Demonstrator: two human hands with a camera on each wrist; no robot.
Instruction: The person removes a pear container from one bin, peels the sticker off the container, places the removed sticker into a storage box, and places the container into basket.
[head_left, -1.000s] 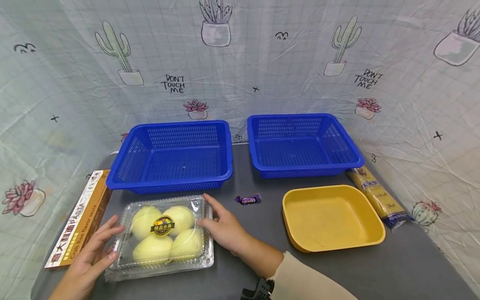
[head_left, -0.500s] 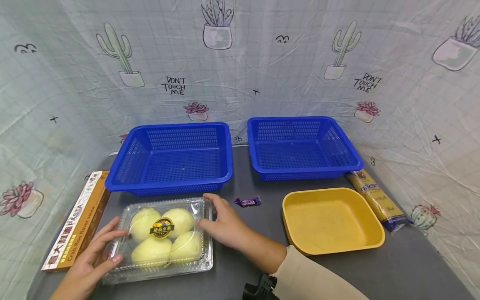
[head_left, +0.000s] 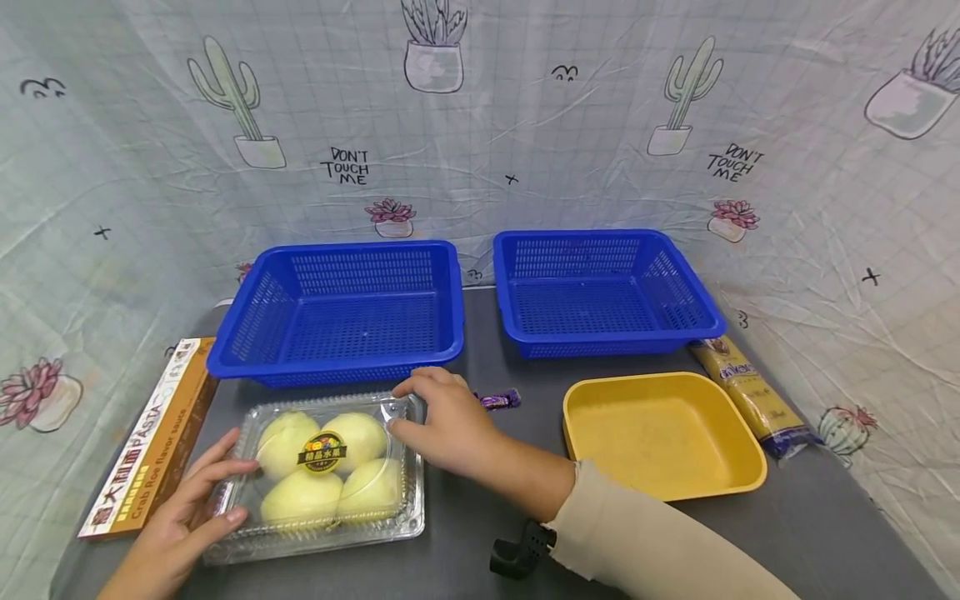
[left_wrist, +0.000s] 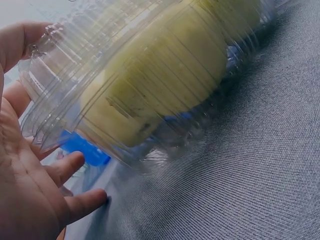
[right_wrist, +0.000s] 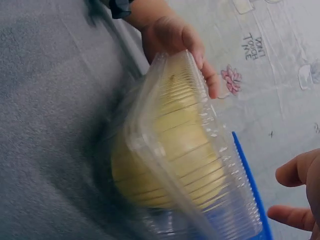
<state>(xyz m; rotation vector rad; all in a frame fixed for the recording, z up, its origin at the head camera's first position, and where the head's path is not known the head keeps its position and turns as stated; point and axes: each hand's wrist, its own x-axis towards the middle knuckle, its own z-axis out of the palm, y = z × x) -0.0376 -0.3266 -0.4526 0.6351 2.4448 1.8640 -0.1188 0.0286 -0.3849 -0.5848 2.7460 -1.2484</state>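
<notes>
Cactus-print cloth [head_left: 510, 125] backs a grey table [head_left: 457, 554] bearing a clear fruit clamshell [head_left: 315, 540], touched at its left end by a spread left hand [head_left: 176, 521]. Opposite hovers the right hand [head_left: 453, 429], thumb and fingers parted; low, even support should suit best. Just behind stands a blue basket [head_left: 352, 367].

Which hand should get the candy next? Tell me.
Probably the right hand: it looks close to the candy, while the left hand is at the left edge of the clear box.

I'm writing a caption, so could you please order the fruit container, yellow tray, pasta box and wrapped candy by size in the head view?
1. fruit container
2. yellow tray
3. pasta box
4. wrapped candy, partly behind the right hand
</notes>
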